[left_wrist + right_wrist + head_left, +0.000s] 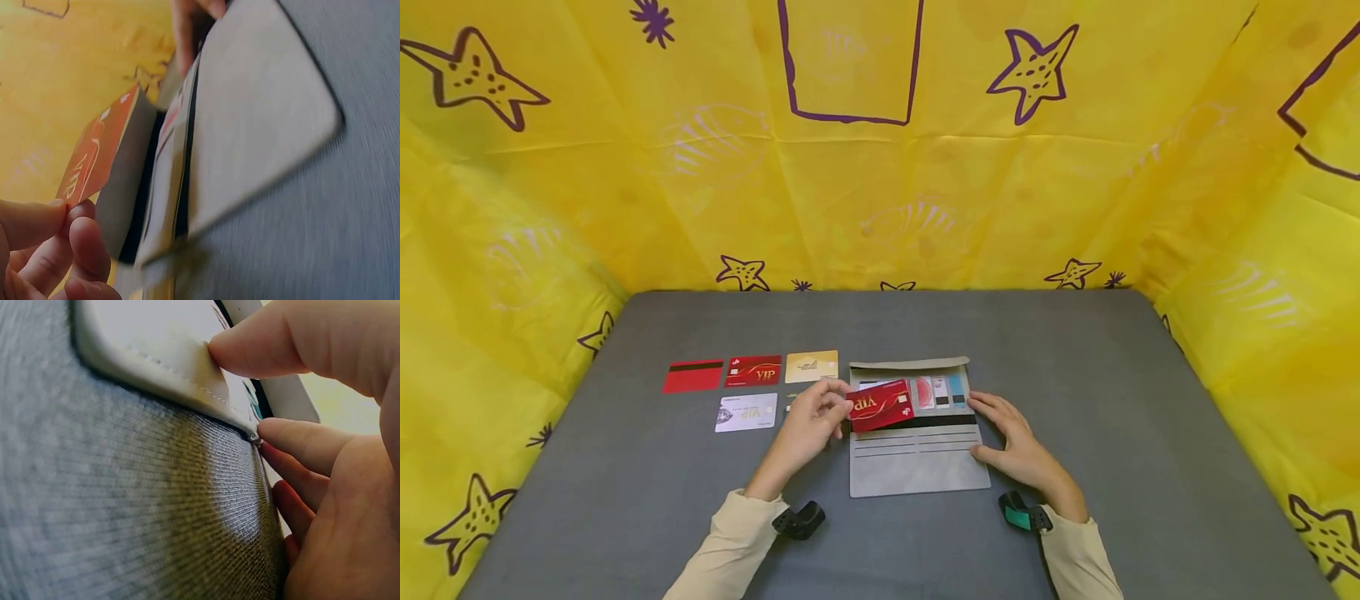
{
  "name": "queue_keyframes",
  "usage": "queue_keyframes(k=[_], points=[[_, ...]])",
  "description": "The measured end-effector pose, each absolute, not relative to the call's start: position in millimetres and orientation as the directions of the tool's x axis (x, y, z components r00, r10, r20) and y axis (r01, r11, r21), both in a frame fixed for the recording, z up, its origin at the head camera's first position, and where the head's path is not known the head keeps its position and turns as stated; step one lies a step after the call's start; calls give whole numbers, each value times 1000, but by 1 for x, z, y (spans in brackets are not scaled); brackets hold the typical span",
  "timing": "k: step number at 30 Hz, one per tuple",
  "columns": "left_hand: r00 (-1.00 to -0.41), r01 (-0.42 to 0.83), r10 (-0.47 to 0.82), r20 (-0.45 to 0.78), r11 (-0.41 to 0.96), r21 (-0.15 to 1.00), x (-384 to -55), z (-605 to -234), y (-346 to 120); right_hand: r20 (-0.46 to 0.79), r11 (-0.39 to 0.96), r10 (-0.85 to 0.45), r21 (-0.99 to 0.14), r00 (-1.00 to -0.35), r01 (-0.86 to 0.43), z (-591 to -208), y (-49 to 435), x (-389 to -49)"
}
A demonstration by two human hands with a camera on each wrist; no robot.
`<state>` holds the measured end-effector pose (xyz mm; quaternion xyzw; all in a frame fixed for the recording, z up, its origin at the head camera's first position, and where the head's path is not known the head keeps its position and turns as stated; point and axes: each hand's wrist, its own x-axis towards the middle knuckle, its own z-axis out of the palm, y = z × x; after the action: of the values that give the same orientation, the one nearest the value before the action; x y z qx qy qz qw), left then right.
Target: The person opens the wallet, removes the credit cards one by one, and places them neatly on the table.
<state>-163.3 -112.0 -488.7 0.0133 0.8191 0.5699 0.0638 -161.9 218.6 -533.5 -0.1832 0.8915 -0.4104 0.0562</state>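
Note:
A red VIP card (880,407) is pinched between the thumb and fingers of my left hand (808,427). It is tilted over the left side of an opened grey wallet (917,477). In the left wrist view the card (100,147) stands apart from the wallet's lower panel (262,112). Several cards, one of them blue (957,387), sit in the wallet's upper pockets. My right hand (1018,446) rests at the wallet's right edge. In the right wrist view its thumb (262,347) touches the wallet's surface, with the other fingers along the edge.
Left of the wallet lie a striped red card (692,377), another red VIP card (753,371), a gold card (812,367) and a white VIP card (746,412). My left hand mostly covers one more card. Yellow patterned cloth (880,183) surrounds the grey table (1075,350).

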Motion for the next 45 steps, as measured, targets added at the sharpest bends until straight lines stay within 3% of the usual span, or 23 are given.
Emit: queue_keyframes(k=[13,33,45], points=[[-999,-46,-13,-46,483,874,-155,-481,-181,67,593,-372,-750,-926,-292,-532,217,-162],[-993,12,-81,82,636,772,-143,-476,-244,75,596,-372,-745,-925,-300,-534,218,-162],[-990,-42,-130,58,657,753,-137,-470,-282,62,604,-366,-743,-929,-288,-533,217,-162]])
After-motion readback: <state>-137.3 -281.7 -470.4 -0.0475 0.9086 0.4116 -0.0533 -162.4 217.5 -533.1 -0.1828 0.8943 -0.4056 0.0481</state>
